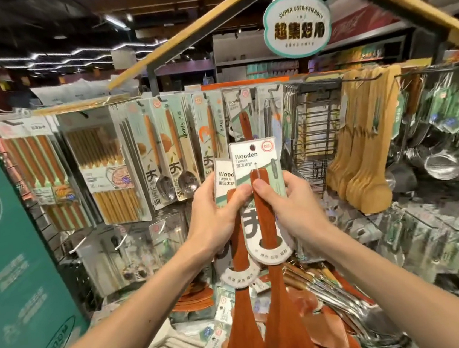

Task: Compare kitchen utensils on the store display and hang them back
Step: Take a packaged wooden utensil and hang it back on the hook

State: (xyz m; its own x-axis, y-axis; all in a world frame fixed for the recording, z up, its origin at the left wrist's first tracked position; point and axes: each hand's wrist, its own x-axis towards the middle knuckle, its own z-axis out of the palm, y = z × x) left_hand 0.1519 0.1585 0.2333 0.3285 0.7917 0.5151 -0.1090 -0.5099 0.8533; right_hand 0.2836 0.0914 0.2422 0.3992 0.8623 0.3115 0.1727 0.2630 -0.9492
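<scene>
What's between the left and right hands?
Head view: two carded wooden turners, overlapping; the left hand grips the left turner, the right hand pinches the right turner.

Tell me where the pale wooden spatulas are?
The pale spatulas hang on the right of the head view, between the wire rack and the shiny ladles.

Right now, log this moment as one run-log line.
left hand: grips left wooden turner | right hand: grips right wooden turner | turners: side by side, overlapping | stage: comparing, not yet hung
</scene>
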